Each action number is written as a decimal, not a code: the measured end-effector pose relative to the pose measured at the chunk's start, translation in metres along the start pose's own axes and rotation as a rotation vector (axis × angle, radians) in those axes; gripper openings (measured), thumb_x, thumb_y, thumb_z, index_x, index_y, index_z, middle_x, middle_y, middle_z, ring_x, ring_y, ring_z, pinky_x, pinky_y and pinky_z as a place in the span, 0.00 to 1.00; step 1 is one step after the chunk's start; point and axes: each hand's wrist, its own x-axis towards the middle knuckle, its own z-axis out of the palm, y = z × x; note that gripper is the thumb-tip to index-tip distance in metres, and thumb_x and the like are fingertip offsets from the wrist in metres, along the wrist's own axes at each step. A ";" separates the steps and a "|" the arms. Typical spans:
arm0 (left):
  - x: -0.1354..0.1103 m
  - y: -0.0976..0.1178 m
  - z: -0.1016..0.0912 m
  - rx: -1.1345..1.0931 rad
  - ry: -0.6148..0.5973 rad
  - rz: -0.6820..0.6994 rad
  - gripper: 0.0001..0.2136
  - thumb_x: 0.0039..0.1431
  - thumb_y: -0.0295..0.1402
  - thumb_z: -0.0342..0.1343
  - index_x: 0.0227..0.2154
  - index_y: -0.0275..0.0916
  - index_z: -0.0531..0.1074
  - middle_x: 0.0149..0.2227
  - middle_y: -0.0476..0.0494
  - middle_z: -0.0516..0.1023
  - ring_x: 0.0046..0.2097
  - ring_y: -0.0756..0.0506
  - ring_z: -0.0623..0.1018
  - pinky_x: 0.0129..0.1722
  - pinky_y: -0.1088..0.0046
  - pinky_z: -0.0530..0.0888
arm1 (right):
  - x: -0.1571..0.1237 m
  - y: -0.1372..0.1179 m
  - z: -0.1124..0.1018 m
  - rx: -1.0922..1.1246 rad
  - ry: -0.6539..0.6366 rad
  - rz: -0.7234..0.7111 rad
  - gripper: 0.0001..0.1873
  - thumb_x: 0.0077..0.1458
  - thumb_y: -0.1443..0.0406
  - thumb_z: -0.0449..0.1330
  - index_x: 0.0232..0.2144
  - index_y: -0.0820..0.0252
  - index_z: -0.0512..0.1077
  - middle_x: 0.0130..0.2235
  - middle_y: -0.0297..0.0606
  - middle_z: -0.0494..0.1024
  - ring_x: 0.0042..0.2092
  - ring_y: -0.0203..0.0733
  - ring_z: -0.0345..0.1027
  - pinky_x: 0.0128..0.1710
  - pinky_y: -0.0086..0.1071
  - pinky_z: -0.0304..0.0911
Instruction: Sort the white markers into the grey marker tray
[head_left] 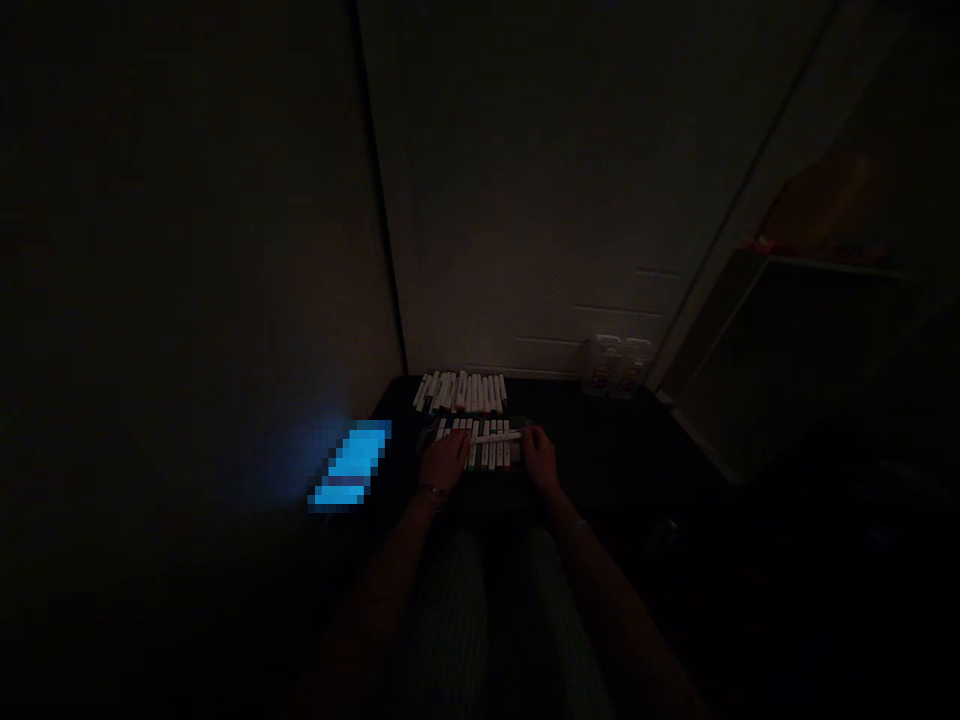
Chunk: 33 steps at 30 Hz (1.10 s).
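Observation:
A white marker (pixel 495 438) lies crosswise between my two hands, above a row of upright-lying markers (pixel 491 458). My left hand (pixel 448 456) is closed at the marker's left end. At its right end, my right hand (pixel 538 455) pinches it with the fingers. The markers below seem to lie in a clear case (pixel 424 438), though its edges are hard to make out in the dark. Behind them, a second row of white markers (pixel 461 391) with coloured ends lies side by side on the dark table.
A glowing blue pixelated screen (pixel 351 465) is at the table's left. Two clear plastic cases (pixel 616 367) stand at the back right against the wall (pixel 525 200). Farther right is a shelf (pixel 817 262) with an orange object (pixel 825 205) on top. The room is very dark.

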 end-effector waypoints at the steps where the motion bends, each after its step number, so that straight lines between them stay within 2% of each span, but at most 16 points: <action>1: 0.000 0.000 0.000 -0.002 -0.001 0.004 0.14 0.61 0.36 0.37 0.39 0.39 0.67 0.36 0.44 0.74 0.39 0.48 0.73 0.38 0.73 0.66 | 0.000 -0.001 0.000 0.008 0.003 0.005 0.17 0.55 0.56 0.45 0.35 0.59 0.69 0.33 0.35 0.74 0.34 0.36 0.67 0.33 0.26 0.59; 10: 0.000 0.000 0.000 -0.007 0.018 0.026 0.15 0.62 0.37 0.36 0.39 0.39 0.67 0.35 0.44 0.74 0.38 0.48 0.73 0.38 0.73 0.66 | 0.001 -0.005 0.000 0.046 -0.030 0.015 0.15 0.50 0.58 0.50 0.36 0.57 0.72 0.36 0.35 0.76 0.38 0.39 0.68 0.37 0.29 0.61; 17: -0.001 0.000 0.000 0.005 0.021 0.027 0.15 0.62 0.36 0.35 0.39 0.40 0.67 0.36 0.44 0.74 0.38 0.48 0.73 0.38 0.73 0.65 | 0.001 -0.001 -0.001 0.054 -0.033 0.020 0.18 0.53 0.57 0.47 0.39 0.57 0.71 0.39 0.36 0.75 0.40 0.39 0.68 0.40 0.30 0.61; 26: 0.000 0.003 -0.006 -0.011 -0.012 -0.008 0.15 0.61 0.36 0.36 0.37 0.40 0.68 0.34 0.44 0.74 0.38 0.48 0.73 0.38 0.73 0.66 | 0.002 -0.002 0.002 0.070 -0.040 0.038 0.17 0.51 0.56 0.50 0.38 0.57 0.72 0.38 0.37 0.75 0.39 0.40 0.68 0.38 0.30 0.62; 33: 0.000 0.005 -0.007 -0.006 -0.017 -0.021 0.14 0.61 0.36 0.37 0.38 0.39 0.67 0.34 0.43 0.74 0.39 0.48 0.73 0.39 0.73 0.66 | 0.001 -0.003 -0.001 0.058 -0.023 0.007 0.17 0.54 0.58 0.46 0.37 0.57 0.71 0.38 0.36 0.75 0.39 0.38 0.68 0.39 0.29 0.61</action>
